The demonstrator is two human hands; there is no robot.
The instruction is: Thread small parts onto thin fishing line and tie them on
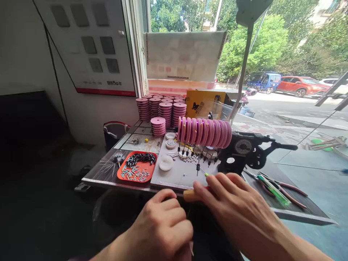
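Note:
My left hand [168,221] is closed in a fist in front of the table edge; what lies inside its curled fingers is hidden. Just right of it, my right hand [233,206] is bent over with its fingers curled down. A tan, wooden-looking stub [189,196] sticks out under its thumb side, with a bit of red behind it. A thin rod with a green end [206,174] shows at its fingertips. Beyond stands a row of pink spools [203,132] on a black hand-cranked machine [244,146], with small dark pieces hanging on threads [198,167] below.
An orange-red tray [140,177] of black, teal and silver small parts sits left. Near it are a white round lid [165,163] and a dish of beads [170,144]. Stacked pink spools [165,112] stand behind. Pliers [288,192] and a green-handled tool [277,192] lie right.

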